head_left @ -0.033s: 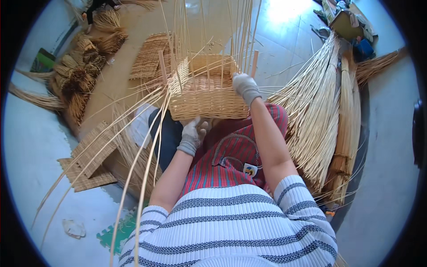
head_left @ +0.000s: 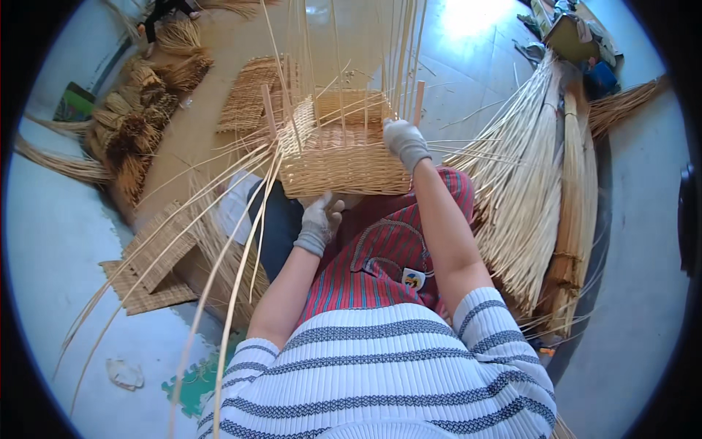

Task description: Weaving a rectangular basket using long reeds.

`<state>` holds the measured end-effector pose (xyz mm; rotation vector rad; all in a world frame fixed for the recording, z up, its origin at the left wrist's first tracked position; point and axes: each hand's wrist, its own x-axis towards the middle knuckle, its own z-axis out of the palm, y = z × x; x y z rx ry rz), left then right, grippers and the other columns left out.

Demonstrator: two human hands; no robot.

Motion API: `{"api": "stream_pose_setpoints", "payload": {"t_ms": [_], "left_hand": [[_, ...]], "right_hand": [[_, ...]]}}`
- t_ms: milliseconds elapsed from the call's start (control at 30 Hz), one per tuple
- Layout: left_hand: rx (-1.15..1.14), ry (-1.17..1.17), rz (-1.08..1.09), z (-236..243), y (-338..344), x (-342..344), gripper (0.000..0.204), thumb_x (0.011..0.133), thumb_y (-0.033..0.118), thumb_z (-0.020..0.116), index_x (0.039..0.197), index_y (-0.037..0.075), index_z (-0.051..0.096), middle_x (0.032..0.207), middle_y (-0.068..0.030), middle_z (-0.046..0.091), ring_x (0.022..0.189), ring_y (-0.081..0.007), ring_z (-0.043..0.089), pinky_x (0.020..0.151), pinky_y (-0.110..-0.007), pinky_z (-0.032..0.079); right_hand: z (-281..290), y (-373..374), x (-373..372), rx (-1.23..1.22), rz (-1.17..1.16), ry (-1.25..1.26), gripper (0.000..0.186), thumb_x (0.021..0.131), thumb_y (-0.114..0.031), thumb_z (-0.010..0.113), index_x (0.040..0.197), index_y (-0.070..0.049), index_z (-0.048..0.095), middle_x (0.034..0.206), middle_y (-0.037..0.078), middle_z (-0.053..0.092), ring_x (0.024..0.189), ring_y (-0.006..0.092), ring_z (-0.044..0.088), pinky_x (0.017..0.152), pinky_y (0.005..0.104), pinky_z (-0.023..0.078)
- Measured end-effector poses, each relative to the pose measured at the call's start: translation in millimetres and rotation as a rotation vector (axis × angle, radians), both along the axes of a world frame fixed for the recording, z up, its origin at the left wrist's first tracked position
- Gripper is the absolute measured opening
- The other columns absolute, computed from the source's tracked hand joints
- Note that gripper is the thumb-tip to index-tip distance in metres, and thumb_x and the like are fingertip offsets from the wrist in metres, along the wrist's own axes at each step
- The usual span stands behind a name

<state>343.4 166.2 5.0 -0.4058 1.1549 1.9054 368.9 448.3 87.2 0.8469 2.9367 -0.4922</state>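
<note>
A partly woven straw-coloured basket [head_left: 351,168] rests tilted over my lap, its uncut stakes rising from the far side and several long loose strands trailing left. Two wooden sticks stand at its sides, a left stick [head_left: 268,111] and a right stick [head_left: 418,102]. My right hand [head_left: 406,143], in a pale work glove, is closed on the basket's right upper corner. Under the lower edge, left of its middle, my gloved left hand [head_left: 320,221] supports the basket with bent fingers; some fingertips are hard to make out. A red striped cloth [head_left: 365,271] covers my lap.
On the right lie large bundles of pale strands [head_left: 523,190] and a browner bundle [head_left: 572,190]. Left are darker straw bundles [head_left: 139,110] and woven panels [head_left: 164,249]. Another woven mat [head_left: 248,95] lies beyond the basket. A green foam mat piece [head_left: 197,388] is at lower left.
The whole view has shifted very slightly. My hands and the basket keep the same position relative to each other.
</note>
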Motion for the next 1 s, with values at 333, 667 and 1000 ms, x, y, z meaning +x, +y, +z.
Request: {"api": "stream_pose_setpoints", "payload": {"t_ms": [333, 667, 1000], "left_hand": [[-0.067, -0.028, 0.002, -7.2, 13.2, 10.4, 0.024, 0.094, 0.029, 0.072, 0.106, 0.011, 0.063, 0.089, -0.0045, 0.067, 0.073, -0.0199, 0.066, 0.048, -0.027, 0.051], [-0.701, 1.183, -0.006, 26.2, -38.6, -12.5, 0.058, 0.091, 0.035, 0.074, 0.127, -0.005, 0.054, 0.118, -0.0186, 0.066, 0.106, -0.0325, 0.064, 0.096, -0.042, 0.05], [-0.319, 1.109, 0.179, -25.4, -76.1, -102.6, 0.046, 0.102, 0.027, 0.06, 0.136, -0.003, 0.055, 0.12, -0.012, 0.066, 0.102, -0.0267, 0.064, 0.089, -0.036, 0.053]], "right_hand": [[5.8, -24.4, 29.9, -0.249, -0.218, 0.231, 0.05, 0.101, -0.048, 0.045, 0.125, -0.007, 0.062, 0.104, 0.024, 0.071, 0.098, 0.0427, 0.069, 0.09, 0.0512, 0.052], [6.2, -140.6, 102.9, -0.774, 0.062, 0.58, 0.017, 0.096, -0.021, 0.064, 0.106, -0.009, 0.071, 0.098, 0.016, 0.072, 0.095, 0.0347, 0.069, 0.085, 0.0422, 0.054], [74.0, -246.1, 21.1, -0.445, 0.657, 0.772, 0.049, 0.09, -0.021, 0.066, 0.138, -0.017, 0.057, 0.133, 0.014, 0.062, 0.115, 0.0342, 0.063, 0.098, 0.043, 0.052]]}}
